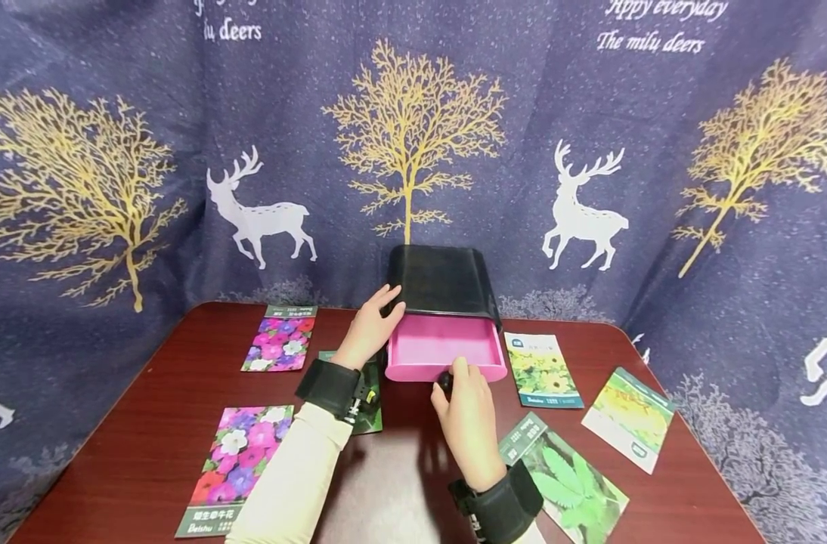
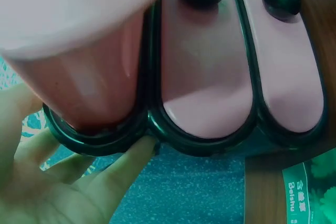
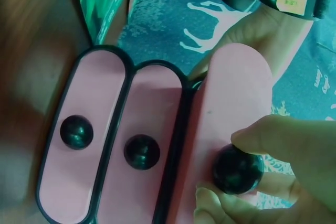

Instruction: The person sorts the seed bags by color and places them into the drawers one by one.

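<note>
A black desktop drawer cabinet (image 1: 441, 279) stands at the back of the table, with its pink top drawer (image 1: 447, 344) pulled out. Nothing shows on the visible part of the drawer's floor. My right hand (image 1: 471, 412) pinches the round black knob (image 3: 239, 169) on that drawer's front between thumb and fingers. Against the cabinet's left side rests my left hand (image 1: 371, 329), its fingers spread and fairly straight at the upper edge. Below, in the right wrist view, the middle drawer (image 3: 144, 108) and the bottom drawer (image 3: 79, 182) are closed.
Seed packets lie around the cabinet: two with pink-purple flowers (image 1: 280, 341) (image 1: 243, 457) at left, a green one (image 1: 370, 412) partly under my left wrist, and at right two yellow-flowered ones (image 1: 543, 372) (image 1: 630, 418) and a green-leaf one (image 1: 570, 480). A deer-patterned cloth (image 1: 454, 204) hangs behind.
</note>
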{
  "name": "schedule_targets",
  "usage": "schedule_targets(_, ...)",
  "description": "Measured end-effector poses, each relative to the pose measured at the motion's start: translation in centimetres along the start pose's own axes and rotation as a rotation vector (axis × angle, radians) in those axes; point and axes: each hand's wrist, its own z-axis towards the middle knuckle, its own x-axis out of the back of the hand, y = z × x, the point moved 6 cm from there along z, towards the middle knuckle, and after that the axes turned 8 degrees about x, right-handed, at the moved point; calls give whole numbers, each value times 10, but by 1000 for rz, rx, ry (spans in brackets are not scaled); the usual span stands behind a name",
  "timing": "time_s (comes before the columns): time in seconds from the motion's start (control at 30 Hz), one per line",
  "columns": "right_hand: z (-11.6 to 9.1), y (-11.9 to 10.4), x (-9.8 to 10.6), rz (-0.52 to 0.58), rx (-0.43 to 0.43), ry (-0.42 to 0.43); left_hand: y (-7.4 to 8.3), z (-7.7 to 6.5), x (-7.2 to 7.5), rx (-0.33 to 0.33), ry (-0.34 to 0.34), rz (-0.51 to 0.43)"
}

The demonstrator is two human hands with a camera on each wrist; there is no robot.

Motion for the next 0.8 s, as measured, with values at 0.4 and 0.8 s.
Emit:
schedule_targets(0.4,-16,-5,10,10,-59,-35,-2,0,0,17,-4,1)
schedule_targets(0.8,-25,-8,18,-10,-99,-74,-1,2,0,10,-7,16)
